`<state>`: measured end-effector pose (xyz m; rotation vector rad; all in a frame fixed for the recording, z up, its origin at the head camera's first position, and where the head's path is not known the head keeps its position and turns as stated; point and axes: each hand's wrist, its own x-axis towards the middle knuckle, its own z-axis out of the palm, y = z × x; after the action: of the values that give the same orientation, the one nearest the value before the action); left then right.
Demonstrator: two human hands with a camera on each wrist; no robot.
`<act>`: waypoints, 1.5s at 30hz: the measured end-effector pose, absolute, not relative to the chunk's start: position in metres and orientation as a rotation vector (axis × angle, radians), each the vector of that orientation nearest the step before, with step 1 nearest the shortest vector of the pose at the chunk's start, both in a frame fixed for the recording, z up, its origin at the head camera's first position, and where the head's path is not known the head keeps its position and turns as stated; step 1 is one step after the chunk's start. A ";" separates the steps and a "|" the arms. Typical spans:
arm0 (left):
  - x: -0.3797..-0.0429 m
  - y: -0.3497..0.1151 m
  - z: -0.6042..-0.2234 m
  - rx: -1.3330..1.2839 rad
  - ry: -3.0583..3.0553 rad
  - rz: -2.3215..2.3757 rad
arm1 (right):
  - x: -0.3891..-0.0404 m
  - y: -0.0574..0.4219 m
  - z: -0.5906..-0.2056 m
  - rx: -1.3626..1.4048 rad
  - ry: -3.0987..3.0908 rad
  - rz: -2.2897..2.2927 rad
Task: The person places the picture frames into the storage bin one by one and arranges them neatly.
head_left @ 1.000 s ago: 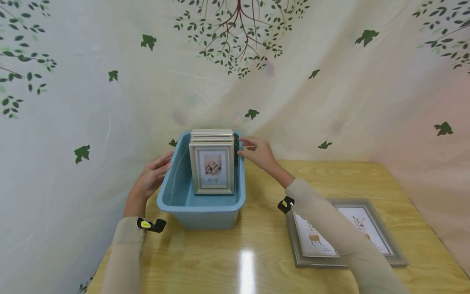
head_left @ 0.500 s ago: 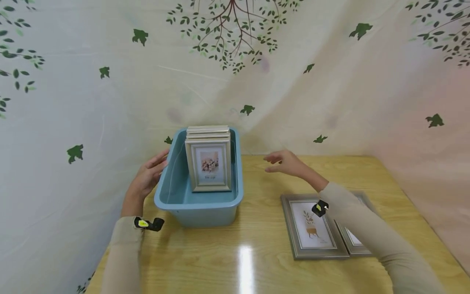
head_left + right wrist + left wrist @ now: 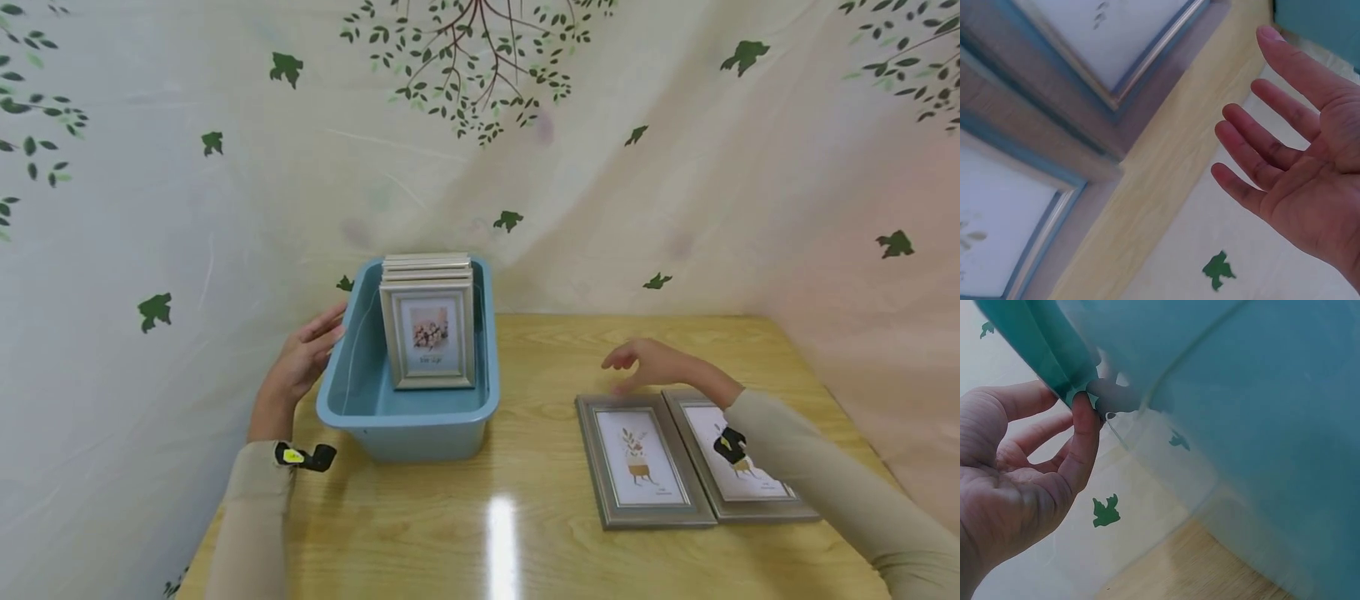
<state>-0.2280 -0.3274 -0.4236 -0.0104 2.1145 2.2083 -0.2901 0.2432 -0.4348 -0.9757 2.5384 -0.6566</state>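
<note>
In the head view a blue plastic basin (image 3: 408, 423) stands at the back left of the table. Several silver-framed pictures stand upright in it, the front picture frame (image 3: 429, 379) showing flowers. My left hand (image 3: 302, 362) touches the basin's left side; in the left wrist view its fingertips meet the rim (image 3: 1035, 353). My right hand (image 3: 656, 365), fingers loosely bent and holding nothing, hovers by the far edge of two larger grey frames. The left grey frame (image 3: 637, 454) shows a potted plant; the right grey frame (image 3: 701, 417) is partly covered by my sleeve.
The wooden table (image 3: 420, 533) meets a pale curtain (image 3: 577, 258) printed with leaves and birds along its back. A bright light reflection lies on the tabletop in front of the basin.
My right hand has left the basin's right side and moved right, over the far edge of the grey frames. My left hand stays at the basin.
</note>
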 end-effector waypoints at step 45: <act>-0.228 -0.328 -0.423 -0.017 2.052 2.282 | -0.284 0.288 -0.477 -0.796 2.553 -0.722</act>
<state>-0.2277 -0.3278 -0.4233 -0.0165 2.0516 2.2825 -0.2838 0.2878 -0.4773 -0.7965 2.5533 -0.7225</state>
